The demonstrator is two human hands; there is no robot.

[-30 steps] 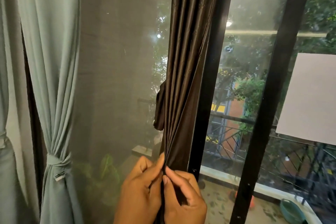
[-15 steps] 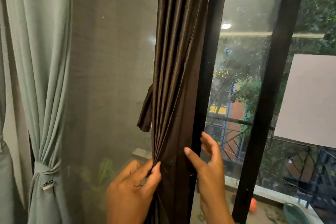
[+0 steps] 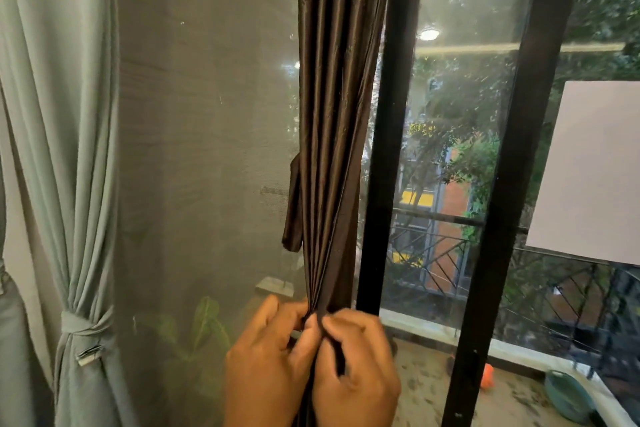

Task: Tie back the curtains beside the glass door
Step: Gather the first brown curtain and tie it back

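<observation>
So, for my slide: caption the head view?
Both hands, left hand and right hand, pinch the gathered brown curtain beside the glass door.

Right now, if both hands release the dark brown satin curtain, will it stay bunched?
Probably not. The dark brown satin curtain looks glossy, so its pleats likely slip apart. It hangs limp, holding no shape unaided; only the left hand and right hand gather it.

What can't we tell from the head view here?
- Brown curtain: top and bottom cut off by the frame edges.
- What the left hand and right hand pinch: hidden by the fingers and folds.
- Brown tie strip: where it attaches is hidden behind the curtain.
- Clip on the green curtain's tie: too small to identify.
</observation>
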